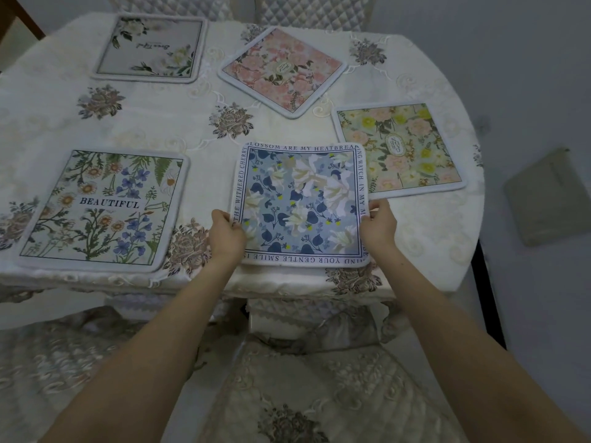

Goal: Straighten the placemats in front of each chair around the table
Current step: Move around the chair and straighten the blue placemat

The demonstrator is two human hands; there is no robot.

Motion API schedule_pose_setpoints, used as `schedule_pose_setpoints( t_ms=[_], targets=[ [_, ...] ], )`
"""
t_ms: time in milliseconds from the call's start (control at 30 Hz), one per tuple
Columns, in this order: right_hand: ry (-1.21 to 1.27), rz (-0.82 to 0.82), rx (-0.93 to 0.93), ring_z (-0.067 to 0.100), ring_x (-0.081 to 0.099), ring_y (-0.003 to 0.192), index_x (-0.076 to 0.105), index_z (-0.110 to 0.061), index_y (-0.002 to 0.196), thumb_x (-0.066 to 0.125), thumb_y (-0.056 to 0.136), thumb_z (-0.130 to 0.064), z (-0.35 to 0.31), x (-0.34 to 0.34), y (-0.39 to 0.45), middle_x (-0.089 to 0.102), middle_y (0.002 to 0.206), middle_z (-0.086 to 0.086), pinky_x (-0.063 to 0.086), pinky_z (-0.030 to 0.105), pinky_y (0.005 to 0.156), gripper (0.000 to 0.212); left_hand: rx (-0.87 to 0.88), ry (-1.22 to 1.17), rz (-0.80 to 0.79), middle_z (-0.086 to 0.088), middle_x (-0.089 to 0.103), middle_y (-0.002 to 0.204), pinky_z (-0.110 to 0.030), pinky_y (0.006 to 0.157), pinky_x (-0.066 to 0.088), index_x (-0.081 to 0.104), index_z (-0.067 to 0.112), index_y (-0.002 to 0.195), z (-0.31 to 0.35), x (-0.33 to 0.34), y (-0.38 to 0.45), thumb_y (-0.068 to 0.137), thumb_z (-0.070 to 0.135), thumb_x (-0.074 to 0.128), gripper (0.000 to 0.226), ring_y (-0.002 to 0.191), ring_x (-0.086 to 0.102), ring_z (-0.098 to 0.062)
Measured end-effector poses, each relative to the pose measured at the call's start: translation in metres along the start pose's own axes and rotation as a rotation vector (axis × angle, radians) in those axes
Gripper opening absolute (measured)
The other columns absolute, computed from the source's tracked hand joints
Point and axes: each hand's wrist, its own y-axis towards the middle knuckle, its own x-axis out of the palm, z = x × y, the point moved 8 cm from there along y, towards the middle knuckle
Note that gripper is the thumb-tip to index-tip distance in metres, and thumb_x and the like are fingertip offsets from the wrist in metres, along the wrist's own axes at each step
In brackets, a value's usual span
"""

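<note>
Gripping blue placemat [300, 206] edges, both hands [226, 235] [379, 223] clamped | embroidered tablecloth [153, 123] | grey floor [527, 91]

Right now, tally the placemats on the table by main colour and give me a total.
Blue floral, held at both side edges by the left hand and right hand: 1
Pink floral, turned cornerwise: 1
Yellow and pink floral: 1
White floral on grey: 1
Wildflowers with the word BEAUTIFUL: 1
Total: 5 placemats
</note>
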Motion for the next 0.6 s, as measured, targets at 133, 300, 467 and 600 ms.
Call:
schedule_pose_setpoints(
  t_ms=[133,300,467,600],
  targets=[
    [-0.041,0.035,0.034,0.025,0.051,0.078,0.049,0.0,0.106,0.041,0.089,0.005,0.018,-0.022,0.007,0.058,0.1,0.015,0.036,0.026,0.051,0.019,-0.005,-0.022,-0.069,-0.013,0.052,0.085,-0.042,0.061,0.045,0.034,0.01,0.095,0.007,0.023,-0.008,0.09,0.006,0.043,0.011,0.073,0.049,-0.028],
    [-0.09,0.074,0.053,0.026,0.052,0.079,0.049,-0.001,0.106,0.042,0.089,0.005,0.033,-0.041,0.016,0.062,0.107,0.023,0.038,0.029,0.061,0.02,0.007,-0.024,-0.132,-0.012,0.052,0.087,-0.035,0.057,0.038,0.035,0.009,0.092,0.009,0.048,-0.017,0.09,0.006,0.045,0.011,0.073,0.048,-0.026],
    [-0.102,0.065,0.078,0.029,0.054,0.083,0.048,0.001,0.108,0.04,0.087,0.008,0.041,-0.039,0.017,0.061,0.109,0.024,0.038,0.031,0.063,0.024,0.029,0.028,-0.14,-0.002,0.047,0.077,-0.028,0.05,0.031,0.035,0.009,0.091,0.005,0.055,-0.021,0.091,0.006,0.045,0.01,0.072,0.047,-0.023],
    [-0.107,0.053,0.083,0.025,0.05,0.078,0.047,-0.003,0.1,0.041,0.085,0.009,0.048,-0.037,0.015,0.061,0.107,0.024,0.035,0.028,0.055,0.02,0.066,0.11,-0.165,-0.009,0.05,0.086,-0.033,0.055,0.035,0.035,0.008,0.092,0.007,0.056,-0.027,0.091,0.007,0.043,0.009,0.073,0.048,-0.026]
  ],
)
